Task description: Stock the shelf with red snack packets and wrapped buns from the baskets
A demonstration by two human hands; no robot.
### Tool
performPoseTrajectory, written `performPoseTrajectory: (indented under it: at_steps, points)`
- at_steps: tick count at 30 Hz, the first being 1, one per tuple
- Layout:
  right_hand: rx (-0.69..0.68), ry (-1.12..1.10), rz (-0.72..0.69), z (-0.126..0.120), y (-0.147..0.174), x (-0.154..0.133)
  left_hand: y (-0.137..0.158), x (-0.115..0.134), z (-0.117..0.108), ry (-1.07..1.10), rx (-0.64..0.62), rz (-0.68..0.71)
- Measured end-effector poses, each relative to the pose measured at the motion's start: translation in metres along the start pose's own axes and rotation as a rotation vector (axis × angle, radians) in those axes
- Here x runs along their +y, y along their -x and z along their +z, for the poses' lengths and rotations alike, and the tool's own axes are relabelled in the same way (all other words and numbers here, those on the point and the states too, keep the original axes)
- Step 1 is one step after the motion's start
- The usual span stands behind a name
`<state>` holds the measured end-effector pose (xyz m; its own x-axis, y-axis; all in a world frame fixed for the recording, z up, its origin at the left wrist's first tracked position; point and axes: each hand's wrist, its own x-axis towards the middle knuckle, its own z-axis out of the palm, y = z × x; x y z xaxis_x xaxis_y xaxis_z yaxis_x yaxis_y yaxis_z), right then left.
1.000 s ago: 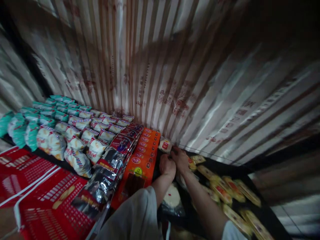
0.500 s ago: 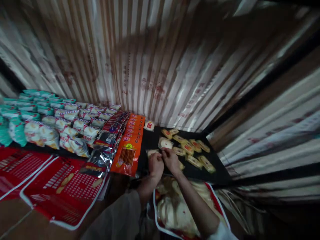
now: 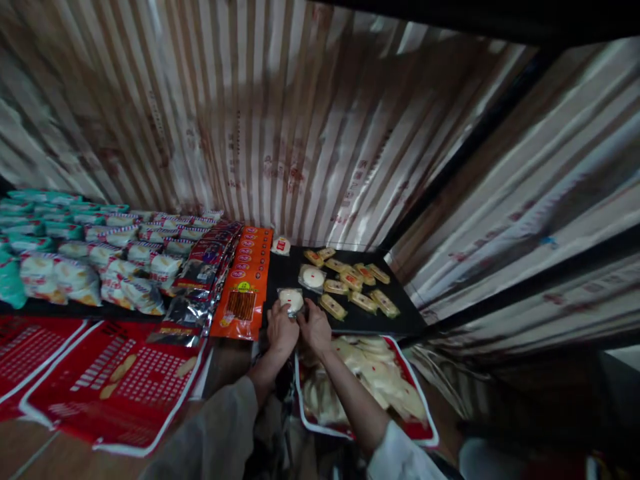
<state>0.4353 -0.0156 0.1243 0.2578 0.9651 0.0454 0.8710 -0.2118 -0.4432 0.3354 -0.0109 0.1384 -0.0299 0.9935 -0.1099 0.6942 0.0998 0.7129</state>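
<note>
Discs (image 3: pixel 313 277) being flanked on worktop (image 3: pixel 287 272) by pouches (image 3: pixel 240 283) left, packets (image 3: pixel 351 279) right; bags (image 3: pixel 77 277) being carried farther left; worktop being backed by sheeting (image 3: pixel 275 127); wrapped pieces (image 3: pixel 377 373) being held in container (image 3: pixel 417 428) in front.

One round, white, flat disc in a clear plastic wrapper (image 3: pixel 291 300): small red mark near the centre, marked face up, near edge partly hidden. Position: front part of the flat black shelf (image 3: pixel 286 271); whether resting or slightly raised cannot be told.

One matching round white disc in a squarish clear wrapper (image 3: pixel 313 277): red mark at centre, face up, lying flat, farther back and to the right of the first, near it, wrapper corners visible.
</note>
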Motion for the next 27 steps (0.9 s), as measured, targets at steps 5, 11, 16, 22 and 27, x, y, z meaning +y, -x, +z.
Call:
performPoseTrajectory:
  at_steps: [5, 11, 16, 22, 27]
  points:
    - [-0.042, -0.142, 0.11, 0.002, -0.009, -0.001, -0.002, -0.004, -0.002, -0.018, -0.017, -0.003]
    - [-0.089, -0.17, 0.181, -0.001, -0.022, -0.001, -0.008, -0.008, -0.008, 0.007, -0.014, 0.012]
    - [-0.112, -0.257, 0.232, 0.001, -0.03, -0.002, -0.014, -0.01, -0.008, 0.056, -0.026, 0.005]
    - [0.008, -0.675, 0.138, 0.009, -0.016, -0.008, -0.017, -0.002, -0.009, 0.342, -0.012, -0.087]
    - [0.195, -0.634, -0.116, 0.0, 0.007, -0.024, -0.012, 0.008, -0.012, 0.58, -0.043, -0.039]
